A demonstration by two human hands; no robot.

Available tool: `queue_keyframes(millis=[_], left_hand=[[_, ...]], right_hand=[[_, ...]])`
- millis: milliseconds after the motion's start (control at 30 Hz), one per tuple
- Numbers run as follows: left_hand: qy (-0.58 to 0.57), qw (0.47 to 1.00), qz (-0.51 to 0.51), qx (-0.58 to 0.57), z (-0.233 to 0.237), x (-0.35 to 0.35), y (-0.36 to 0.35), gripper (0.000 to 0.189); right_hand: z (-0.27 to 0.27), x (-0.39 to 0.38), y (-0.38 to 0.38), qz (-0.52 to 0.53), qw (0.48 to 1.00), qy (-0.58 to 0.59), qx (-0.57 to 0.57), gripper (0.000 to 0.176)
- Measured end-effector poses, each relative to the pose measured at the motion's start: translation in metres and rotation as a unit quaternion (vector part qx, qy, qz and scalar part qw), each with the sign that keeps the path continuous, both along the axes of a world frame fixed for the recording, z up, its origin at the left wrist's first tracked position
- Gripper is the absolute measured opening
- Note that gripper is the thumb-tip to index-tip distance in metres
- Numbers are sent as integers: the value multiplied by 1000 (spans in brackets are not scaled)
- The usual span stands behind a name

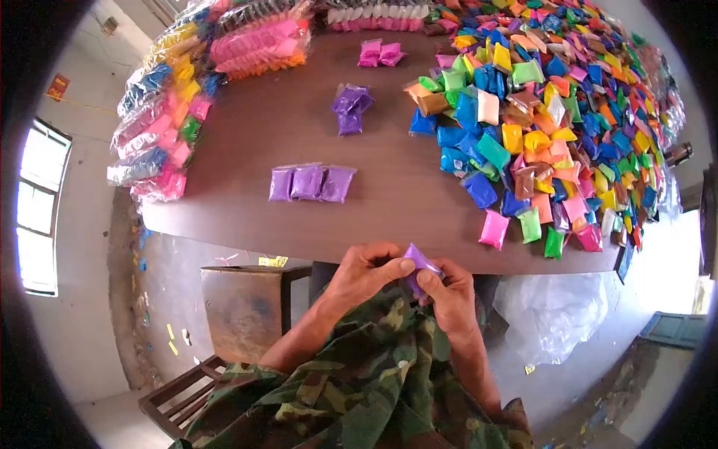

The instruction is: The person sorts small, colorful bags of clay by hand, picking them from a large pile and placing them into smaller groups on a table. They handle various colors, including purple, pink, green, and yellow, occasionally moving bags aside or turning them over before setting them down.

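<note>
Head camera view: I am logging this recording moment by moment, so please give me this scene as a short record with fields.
left hand: pinches the purple packet from its left side
right hand: grips the same packet from the right
position: both hands in front of the table edge, above a camouflage garment
table centre: row of three purple packets; small purple pile behind it; pink packets farther back
table right: heap of mixed coloured packets
table left edge: bundled packs in clear wrap
</note>
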State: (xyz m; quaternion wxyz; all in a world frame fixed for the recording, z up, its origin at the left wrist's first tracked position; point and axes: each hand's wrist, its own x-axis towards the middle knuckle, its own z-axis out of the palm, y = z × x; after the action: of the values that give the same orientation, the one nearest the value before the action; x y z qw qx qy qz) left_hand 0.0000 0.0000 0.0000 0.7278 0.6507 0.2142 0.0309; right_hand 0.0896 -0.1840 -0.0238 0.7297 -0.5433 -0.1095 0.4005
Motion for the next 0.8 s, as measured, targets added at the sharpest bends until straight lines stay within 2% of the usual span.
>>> queue_keyframes(millis=[167, 200, 333, 433, 500, 633, 733, 800], left_hand=[[21, 1000, 2, 13, 2, -10, 3, 19], [4, 1000, 3, -14, -1, -8, 1, 18], [-42, 994, 3, -102, -17, -19, 8, 18], [-57, 988, 41, -138, -26, -27, 11, 18], [-71, 984, 71, -145, -22, -29, 14, 18], [-37, 996, 84, -7, -5, -23, 7, 23], [-13, 997, 70, -15, 2, -18, -13, 27], [-9, 998, 53, -24, 5, -17, -13, 29]], right_hand=[[-10, -14, 4, -11, 1000, 1, -11, 34], [-8, -10, 1, 0, 1000, -14, -23, 37], [-14, -8, -3, -11, 997, 17, 69, 32], [-21, -6, -10, -89, 992, 77, 50, 27], [-21, 1, -16, -128, 991, 30, 18, 26], [-7, -8, -13, -118, 993, -29, -12, 28], [-8, -17, -1, -76, 983, -149, -71, 23], [-13, -17, -3, -82, 979, -166, -83, 20]])
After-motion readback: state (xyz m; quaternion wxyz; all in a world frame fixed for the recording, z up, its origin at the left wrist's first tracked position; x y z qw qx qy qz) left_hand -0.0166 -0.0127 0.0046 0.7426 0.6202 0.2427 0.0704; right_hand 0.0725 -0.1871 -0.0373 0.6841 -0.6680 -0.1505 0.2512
